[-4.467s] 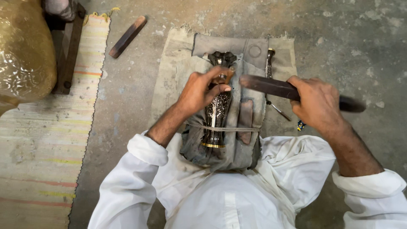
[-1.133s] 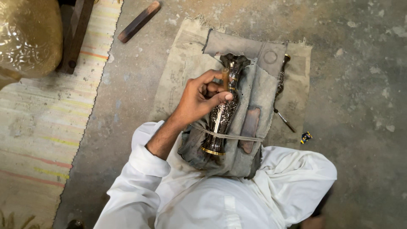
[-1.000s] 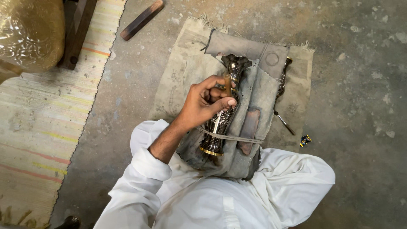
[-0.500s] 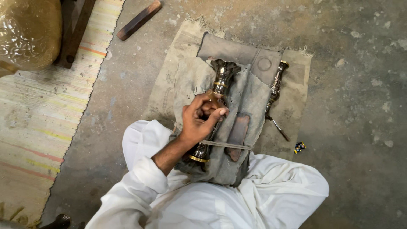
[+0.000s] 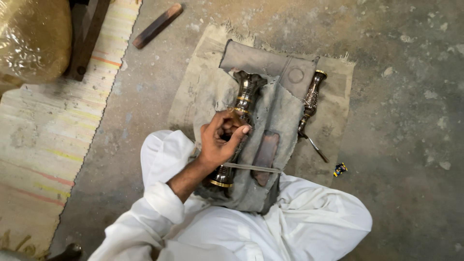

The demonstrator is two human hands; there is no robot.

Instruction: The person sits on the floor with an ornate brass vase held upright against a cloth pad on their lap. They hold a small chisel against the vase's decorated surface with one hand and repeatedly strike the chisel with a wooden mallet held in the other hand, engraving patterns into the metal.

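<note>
Head view, left hand [image 5: 220,140] with fingers [image 5: 231,126] curled around an engraved brass vase [image 5: 237,121] lying on a grey cloth pad [image 5: 278,108] over the lap, second brass piece [image 5: 310,99] beside it on a burlap mat [image 5: 193,92], concrete floor [image 5: 411,96], right hand out of sight

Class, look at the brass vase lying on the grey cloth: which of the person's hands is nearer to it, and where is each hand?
Left. The left hand grips the vase around its middle, fingers curled over it. The right hand is out of view.
</note>
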